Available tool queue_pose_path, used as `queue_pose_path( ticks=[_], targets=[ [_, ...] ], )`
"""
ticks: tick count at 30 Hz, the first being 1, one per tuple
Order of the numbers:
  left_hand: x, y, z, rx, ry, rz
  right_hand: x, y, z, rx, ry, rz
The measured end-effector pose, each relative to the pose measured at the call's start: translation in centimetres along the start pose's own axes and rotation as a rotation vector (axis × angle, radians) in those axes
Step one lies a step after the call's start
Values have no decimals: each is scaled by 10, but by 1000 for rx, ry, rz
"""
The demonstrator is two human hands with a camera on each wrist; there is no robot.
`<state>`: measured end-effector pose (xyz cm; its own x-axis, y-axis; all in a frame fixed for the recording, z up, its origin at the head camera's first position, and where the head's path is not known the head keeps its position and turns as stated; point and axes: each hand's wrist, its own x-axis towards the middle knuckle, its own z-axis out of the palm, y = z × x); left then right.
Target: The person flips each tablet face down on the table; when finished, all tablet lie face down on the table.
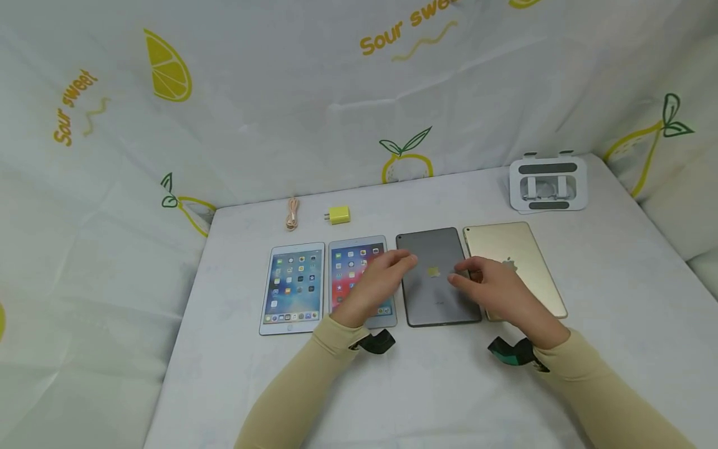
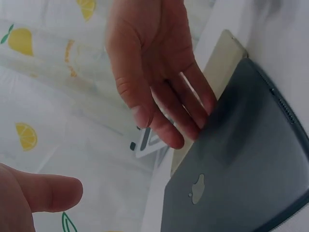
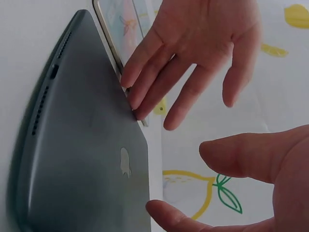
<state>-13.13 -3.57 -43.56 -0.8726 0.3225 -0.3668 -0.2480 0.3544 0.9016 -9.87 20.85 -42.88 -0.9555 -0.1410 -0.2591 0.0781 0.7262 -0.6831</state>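
Observation:
A dark grey tablet [image 1: 434,299] lies back side up, its logo showing, between my two hands. My left hand [image 1: 381,277] is at its left edge, above a tablet with a lit red and blue screen [image 1: 343,268]. Along the grey tablet's right edge is my right hand [image 1: 493,287], thumb and fingers apart, partly over a gold tablet [image 1: 535,268] that also lies back side up. In the wrist views the fingers of both hands are extended near the grey tablet's edges, gripping nothing. Whether the fingertips touch it, I cannot tell.
Leftmost in the row lies a tablet with a lit blue screen [image 1: 294,284]. Behind the row are a coiled beige cable [image 1: 292,214] and a yellow charger plug [image 1: 339,215]. A white folding stand [image 1: 548,168] sits at the back right, near the lemon-print curtain [image 1: 314,143].

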Motion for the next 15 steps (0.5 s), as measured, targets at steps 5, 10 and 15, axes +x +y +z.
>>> queue_pose_path(
  ticks=[5,10,15],
  targets=[
    [0,-1,1,-1,-4,1,0,-5,7,-77,17,-30],
    [0,-4,2,12,-7,11,-1,-15,11,-95,38,-43],
    [-8,-4,-6,105,63,10,4,-38,16,-63,51,-81]
  ],
)
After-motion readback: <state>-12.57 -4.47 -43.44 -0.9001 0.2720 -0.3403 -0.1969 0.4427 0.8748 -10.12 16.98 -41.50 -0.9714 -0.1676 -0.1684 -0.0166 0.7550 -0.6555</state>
